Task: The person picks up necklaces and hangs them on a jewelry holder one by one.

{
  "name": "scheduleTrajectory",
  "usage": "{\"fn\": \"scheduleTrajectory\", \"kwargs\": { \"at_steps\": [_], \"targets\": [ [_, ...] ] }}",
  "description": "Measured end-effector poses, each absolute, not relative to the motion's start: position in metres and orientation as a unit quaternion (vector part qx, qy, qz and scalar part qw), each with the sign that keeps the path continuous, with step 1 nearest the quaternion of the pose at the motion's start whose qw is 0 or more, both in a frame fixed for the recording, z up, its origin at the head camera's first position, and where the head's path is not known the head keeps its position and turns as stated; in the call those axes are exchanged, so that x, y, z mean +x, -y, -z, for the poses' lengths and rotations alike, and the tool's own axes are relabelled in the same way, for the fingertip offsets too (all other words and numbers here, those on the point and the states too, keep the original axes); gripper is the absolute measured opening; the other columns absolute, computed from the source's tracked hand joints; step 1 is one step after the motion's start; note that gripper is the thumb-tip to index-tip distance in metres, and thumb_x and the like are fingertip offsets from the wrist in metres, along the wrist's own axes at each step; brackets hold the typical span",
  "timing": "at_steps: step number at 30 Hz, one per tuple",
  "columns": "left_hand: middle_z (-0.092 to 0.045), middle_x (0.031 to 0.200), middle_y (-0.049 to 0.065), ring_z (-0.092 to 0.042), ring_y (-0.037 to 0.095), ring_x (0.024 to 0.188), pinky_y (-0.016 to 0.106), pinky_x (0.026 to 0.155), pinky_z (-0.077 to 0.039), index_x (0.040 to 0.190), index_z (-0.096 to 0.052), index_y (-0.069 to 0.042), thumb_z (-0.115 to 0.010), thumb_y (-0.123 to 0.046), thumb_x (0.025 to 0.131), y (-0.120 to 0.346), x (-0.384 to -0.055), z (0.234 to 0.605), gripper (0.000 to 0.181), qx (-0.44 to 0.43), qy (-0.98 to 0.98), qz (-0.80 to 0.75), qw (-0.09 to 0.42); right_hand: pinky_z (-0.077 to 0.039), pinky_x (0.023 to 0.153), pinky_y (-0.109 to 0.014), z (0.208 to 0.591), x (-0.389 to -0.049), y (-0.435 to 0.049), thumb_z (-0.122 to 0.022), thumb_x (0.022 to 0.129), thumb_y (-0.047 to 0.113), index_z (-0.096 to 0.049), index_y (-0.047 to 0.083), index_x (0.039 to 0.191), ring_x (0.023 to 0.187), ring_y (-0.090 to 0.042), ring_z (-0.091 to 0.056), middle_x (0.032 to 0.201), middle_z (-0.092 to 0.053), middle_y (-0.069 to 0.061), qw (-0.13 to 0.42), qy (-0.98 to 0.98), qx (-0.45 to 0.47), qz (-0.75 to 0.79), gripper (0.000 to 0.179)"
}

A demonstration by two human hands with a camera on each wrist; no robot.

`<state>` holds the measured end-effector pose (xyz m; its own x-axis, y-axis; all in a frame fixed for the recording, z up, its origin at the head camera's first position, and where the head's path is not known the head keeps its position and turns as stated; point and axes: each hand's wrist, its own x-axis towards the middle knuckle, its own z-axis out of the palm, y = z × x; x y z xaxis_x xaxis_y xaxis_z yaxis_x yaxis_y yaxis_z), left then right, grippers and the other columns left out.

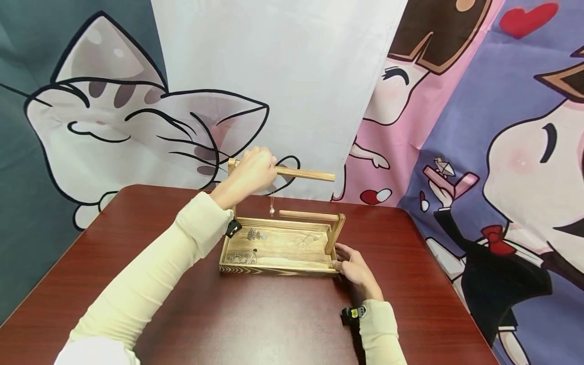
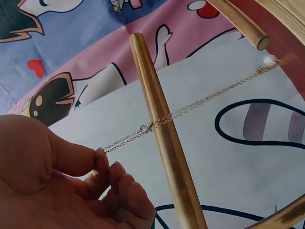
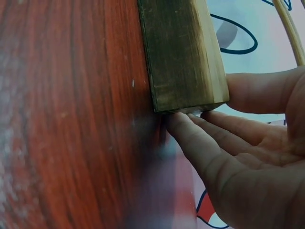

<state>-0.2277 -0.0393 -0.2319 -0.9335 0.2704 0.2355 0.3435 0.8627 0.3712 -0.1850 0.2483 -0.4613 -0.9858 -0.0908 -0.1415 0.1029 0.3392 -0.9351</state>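
Left hand [image 2: 62, 191], necklace [image 2: 195, 103] between fingertips

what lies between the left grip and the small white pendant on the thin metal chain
In the left wrist view, the round brown wooden bar, crossed by the chain, lies between left grip and pendant.

A glossy reddish-brown table [image 1: 292, 314] stands before a cloth backdrop [image 1: 278, 76] printed with a cartoon cat [image 1: 105, 111].

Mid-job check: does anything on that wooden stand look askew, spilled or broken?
Nothing stands out as spilled or broken. The one untidy spot is the thin chain, lying in loose loops at the right of the tray; it is too fine to tell whether it is knotted.
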Motion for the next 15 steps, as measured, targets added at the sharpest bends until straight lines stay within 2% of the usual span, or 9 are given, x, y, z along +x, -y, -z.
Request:
{"fn": "scheduleTrajectory", "kwargs": {
  "at_steps": [5,7,10,15],
  "targets": [
    [-0.05,0.082,0.011,-0.047,0.025,0.07,0.035,0.066,-0.042,0.075,-0.051,-0.006,-0.029,-0.019,0.099,0.04,-0.231,0.231,0.035,-0.149,0.956,0.249,0.051,-0.045,0.073,-0.028,0.463,-0.185,-0.249,-0.056,0.081,-0.004,-0.039,0.0,0.136,0.115,-0.032,-0.049,0.129,-0.049,-0.022,0.088,-0.815,0.009,0.572,0.057],
    [-0.05,0.077,0.01,-0.045,0.022,0.061,0.032,0.057,-0.04,0.074,-0.051,-0.006,-0.028,-0.021,0.099,0.039,-0.234,0.23,0.038,-0.151,0.95,0.269,0.042,-0.045,0.073,-0.029,0.464,-0.185,-0.25,-0.056,0.081,-0.004,-0.039,0.001,0.135,0.115,-0.031,-0.049,0.129,-0.049,-0.021,0.084,-0.816,0.01,0.572,0.057],
    [-0.047,0.073,0.008,-0.041,0.019,0.057,0.029,0.052,-0.036,0.072,-0.05,-0.008,-0.029,-0.023,0.099,0.04,-0.238,0.23,0.038,-0.154,0.939,0.304,0.034,-0.045,0.073,-0.029,0.462,-0.184,-0.249,-0.056,0.081,-0.004,-0.04,0.001,0.135,0.112,-0.031,-0.051,0.128,-0.05,-0.022,0.08,-0.815,0.011,0.574,0.056],
    [-0.037,0.056,0.001,-0.03,0.014,0.046,0.024,0.045,-0.026,0.06,-0.041,-0.01,-0.033,-0.021,0.099,0.043,-0.241,0.231,0.042,-0.157,0.917,0.366,0.031,-0.045,0.075,-0.032,0.458,-0.183,-0.248,-0.055,0.082,-0.006,-0.038,-0.001,0.136,0.115,-0.034,-0.049,0.13,-0.047,-0.024,0.094,-0.807,0.01,0.583,0.056]
  ]
}}
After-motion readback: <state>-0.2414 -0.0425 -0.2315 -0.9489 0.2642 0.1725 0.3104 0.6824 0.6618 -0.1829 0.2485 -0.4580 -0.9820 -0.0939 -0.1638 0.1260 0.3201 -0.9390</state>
